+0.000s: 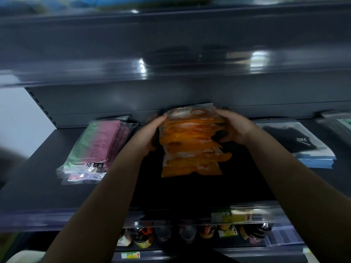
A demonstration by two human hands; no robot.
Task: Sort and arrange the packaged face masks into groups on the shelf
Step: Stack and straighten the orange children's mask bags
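Dark shelf (47, 179) space between sorted piles is being filled: orange mask packs (191, 149) are clasped by left hand (150, 132) and right hand (235, 128) to square them.

From my remote feed, I am seeing bottles (191, 235) standing in a row on the lower tier, yellow price tags (232, 215) sitting along the rail above them, another tag (130, 255) showing below, and blue items (144, 0) lying blurred on the topmost level.
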